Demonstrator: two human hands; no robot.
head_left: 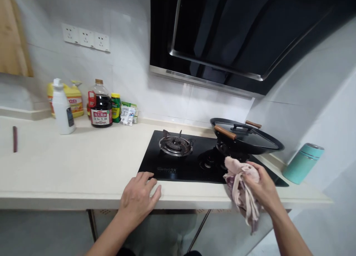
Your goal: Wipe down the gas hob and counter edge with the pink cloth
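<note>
In my right hand is a bunched pink cloth, held near the front right of the black gas stove, its loose end hanging past the counter edge. My left hand rests at the counter's front edge, fingers spread, fingertips by the stove's front left corner. The left burner stands bare with its pan support. On the right burner sits a black wok with wooden handles, covered by a glass lid.
A teal flask stands right of the stove. To the left are a white spray bottle, a yellow detergent jug, a soy sauce bottle and a green bottle. The black range hood overhangs the stove.
</note>
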